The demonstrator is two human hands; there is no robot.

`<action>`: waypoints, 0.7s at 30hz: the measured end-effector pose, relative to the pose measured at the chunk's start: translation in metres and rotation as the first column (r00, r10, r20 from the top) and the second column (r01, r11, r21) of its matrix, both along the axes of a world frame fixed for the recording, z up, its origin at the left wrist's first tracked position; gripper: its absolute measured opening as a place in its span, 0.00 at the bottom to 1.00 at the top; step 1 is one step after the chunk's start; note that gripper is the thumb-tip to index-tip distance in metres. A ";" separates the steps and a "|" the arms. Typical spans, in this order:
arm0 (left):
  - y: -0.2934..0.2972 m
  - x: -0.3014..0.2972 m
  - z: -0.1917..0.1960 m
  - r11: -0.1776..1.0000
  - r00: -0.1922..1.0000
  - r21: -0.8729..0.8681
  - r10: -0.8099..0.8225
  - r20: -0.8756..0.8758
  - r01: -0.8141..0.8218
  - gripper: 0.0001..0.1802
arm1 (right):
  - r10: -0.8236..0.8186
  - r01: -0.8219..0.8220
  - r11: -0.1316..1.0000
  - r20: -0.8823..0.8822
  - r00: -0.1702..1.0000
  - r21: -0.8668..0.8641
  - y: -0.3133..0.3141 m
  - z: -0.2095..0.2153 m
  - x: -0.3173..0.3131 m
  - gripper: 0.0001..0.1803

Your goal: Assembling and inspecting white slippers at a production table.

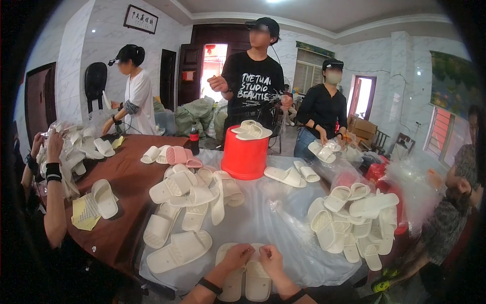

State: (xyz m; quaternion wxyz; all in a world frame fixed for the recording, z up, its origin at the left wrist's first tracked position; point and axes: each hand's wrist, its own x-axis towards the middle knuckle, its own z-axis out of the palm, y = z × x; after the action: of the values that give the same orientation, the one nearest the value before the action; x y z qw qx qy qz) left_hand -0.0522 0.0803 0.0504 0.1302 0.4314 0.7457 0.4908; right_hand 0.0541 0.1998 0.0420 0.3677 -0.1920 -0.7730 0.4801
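At the near edge of the table, a pair of cream-white slippers lies side by side, the left slipper (230,289) next to the right slipper (258,288), soles up to view and toes pointing away. Over the left slipper's front is my left hand (237,257), its thumb and fingers pinched together. My right hand (272,260) sits above the other slipper with its fingers curled and pinched the same way. The fingertips nearly meet between the slippers; whatever they pinch is too small to make out. Both wrists wear dark bands.
White slippers pile up on the left (179,249) and on the right (372,207). A red upturned bucket (245,154) carries more slippers. Pink slippers (177,155) lie beside a dark bottle (194,142). Clear plastic sheeting (253,213) covers the table; co-workers stand around it.
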 end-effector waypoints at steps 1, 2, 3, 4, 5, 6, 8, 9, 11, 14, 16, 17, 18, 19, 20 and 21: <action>0.000 0.001 0.001 1.000 1.000 0.008 0.001 0.004 -0.002 0.10 | 0.002 -0.002 1.000 -0.003 1.000 0.020 0.001 -0.002 0.000 0.06; 0.000 0.001 0.000 1.000 1.000 0.015 0.004 0.012 -0.005 0.10 | 0.004 -0.004 1.000 0.002 1.000 0.019 0.001 -0.004 -0.001 0.06; 0.000 0.000 -0.003 1.000 1.000 0.015 0.006 0.016 -0.006 0.10 | 0.032 -0.032 0.997 0.004 0.999 0.066 0.001 -0.006 -0.002 0.06; 0.002 -0.003 -0.008 1.000 1.000 0.017 -0.006 -0.020 0.006 0.10 | 0.061 -0.061 0.992 0.008 0.998 0.113 0.001 -0.008 -0.002 0.06; 0.001 -0.003 -0.008 1.000 0.998 0.020 -0.018 -0.060 0.019 0.09 | 0.061 -0.062 0.992 0.008 0.998 0.113 0.002 -0.009 -0.002 0.06; 0.001 -0.002 -0.008 1.000 0.998 0.020 -0.017 -0.060 0.019 0.09 | 0.041 -0.041 0.997 0.002 0.999 0.059 0.002 -0.010 -0.003 0.07; 0.001 -0.001 -0.006 0.998 0.998 0.057 -0.004 -0.069 0.008 0.09 | 0.021 -0.021 1.000 -0.003 1.000 0.004 0.003 -0.010 -0.002 0.07; 0.001 0.000 -0.004 0.998 0.998 0.057 -0.003 -0.068 0.007 0.09 | 0.001 -0.001 0.999 -0.011 1.000 -0.039 0.002 -0.009 -0.001 0.07; 0.001 0.002 -0.002 0.999 1.000 0.028 0.026 0.003 -0.026 0.09 | -0.019 0.018 0.997 -0.015 1.000 -0.081 0.001 -0.006 -0.001 0.07; 0.001 0.001 -0.006 0.996 0.997 0.075 0.044 -0.062 -0.040 0.09 | 0.045 -0.043 0.997 -0.021 0.999 0.062 0.000 -0.004 0.000 0.07; 0.001 0.001 -0.006 0.998 0.998 0.061 0.030 -0.051 -0.027 0.09 | 0.076 -0.074 0.994 0.023 0.997 -0.079 -0.001 -0.004 0.001 0.07; 0.001 0.000 -0.005 0.999 0.999 0.047 0.015 -0.042 -0.013 0.09 | 0.077 -0.074 0.994 0.025 0.997 -0.080 0.000 -0.004 0.000 0.07; 0.001 0.000 -0.004 0.999 0.999 0.047 0.015 -0.040 -0.013 0.09 | 0.052 -0.052 0.994 0.002 0.999 -0.097 0.001 -0.004 -0.001 0.07; 0.001 0.001 -0.002 0.999 0.998 0.045 0.021 -0.051 -0.019 0.09 | 0.028 -0.030 0.993 -0.020 0.999 -0.114 0.002 -0.004 -0.001 0.07; 0.001 0.001 -0.001 0.999 0.998 0.043 0.029 -0.061 -0.026 0.10 | 0.029 -0.031 0.993 -0.018 0.999 -0.114 0.001 -0.002 -0.001 0.07; 0.000 0.002 0.001 0.999 0.998 0.044 0.031 -0.059 -0.028 0.10 | 0.053 -0.053 0.997 -0.001 0.999 -0.054 -0.001 0.003 0.001 0.07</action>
State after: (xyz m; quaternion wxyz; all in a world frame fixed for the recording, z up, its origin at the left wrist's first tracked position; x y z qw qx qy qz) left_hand -0.0505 0.0806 0.0517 0.0914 0.4376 0.7448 0.4954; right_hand 0.0552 0.1987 0.0447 0.3492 -0.1815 -0.7647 0.5103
